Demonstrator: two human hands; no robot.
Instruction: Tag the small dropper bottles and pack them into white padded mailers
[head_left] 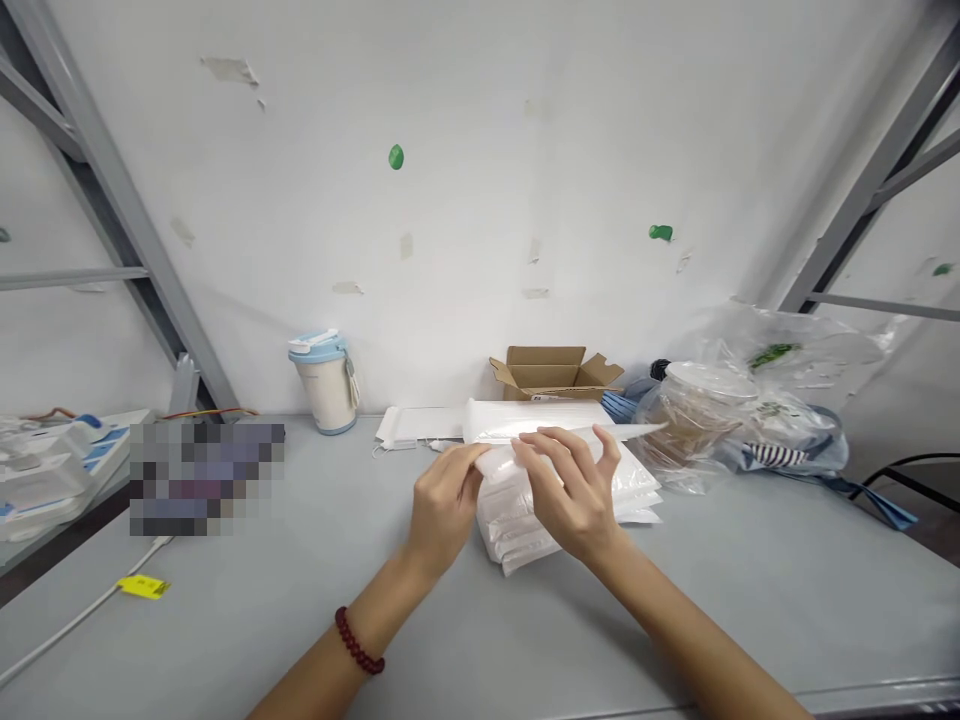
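Note:
A stack of white plastic bubble bags [517, 535] lies on the grey table. The uppermost bag [495, 462] is partly raised above the stack, with a thin white flap [637, 431] sticking out to the right. My left hand [444, 508] pinches this bag's left edge between thumb and fingers; a dark red bead bracelet [358, 642] circles the wrist. Over the same bag is my right hand [576, 492], its index fingertip on the plastic near the left hand and the other fingers partly raised. The right thumb is hidden, but the hand appears to grip the bag.
Behind the stack stand an open cardboard box [547, 375] and a flat white box [420, 424]. A blue-lidded tumbler [328, 390] is at back left. Clear plastic bags with a lidded container [697, 400] sit right. A white cable [67, 632] crosses the table [300, 530] at left.

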